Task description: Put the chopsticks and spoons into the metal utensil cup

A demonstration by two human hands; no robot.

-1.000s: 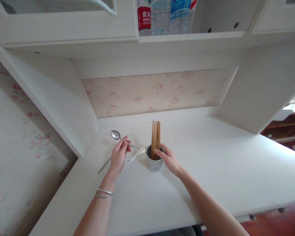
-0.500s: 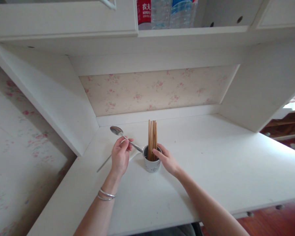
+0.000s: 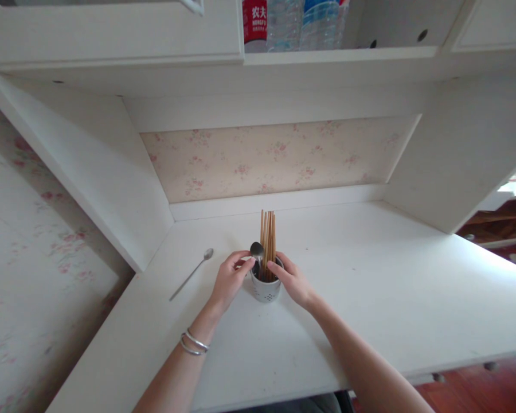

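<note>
A perforated metal utensil holder (image 3: 266,292) stands upright on the white desktop with several wooden chopsticks (image 3: 268,238) in it. My right hand (image 3: 293,279) is closed around its right side, the thumb over the rim against the chopsticks. Just left of the chopsticks, a metal spoon (image 3: 257,250) stands bowl up with its handle inside the holder. The fingers of my left hand (image 3: 233,279) pinch this spoon just below the bowl. Farther left lies a second, long-handled spoon (image 3: 193,272), flat on the desktop and touched by neither hand.
White side panels (image 3: 112,172) flank the desktop (image 3: 370,287), and a floral-papered wall (image 3: 279,155) closes the back. Overhead, a shelf (image 3: 339,57) holds several plastic bottles (image 3: 320,26). A dark red floor shows past the front edge at right.
My left hand has moved right and swung the spoon from a leftward slant to nearly upright, its handle now down in the holder. My right hand has stayed on the holder.
</note>
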